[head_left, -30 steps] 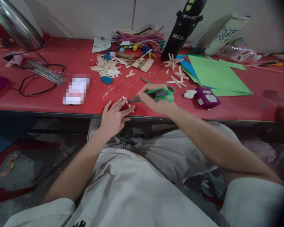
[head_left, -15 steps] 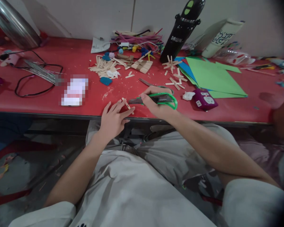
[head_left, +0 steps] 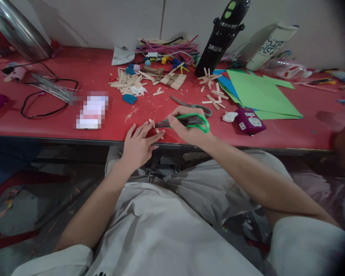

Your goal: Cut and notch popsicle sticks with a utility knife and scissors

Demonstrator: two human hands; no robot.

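My right hand (head_left: 186, 126) is closed around a green-handled utility knife (head_left: 189, 122), its blade pointing left at a small wooden stick (head_left: 154, 127) near the front edge of the red table (head_left: 103, 76). My left hand (head_left: 138, 143) rests at the table edge, fingers stretched flat and pressing on the stick to hold it down. The blade tip touches the stick between my fingertips.
Behind lie scissors (head_left: 189, 103), a heap of wooden sticks (head_left: 129, 82), pipe cleaners (head_left: 166, 48), a black bottle (head_left: 221, 36), green and blue paper (head_left: 258, 92), a purple sharpener-like box (head_left: 248, 120), a black cable (head_left: 46, 96) and a blue piece (head_left: 129, 99).
My right hand with the knife drew slightly right and back left against the stick; my left hand has stayed pressed on it.
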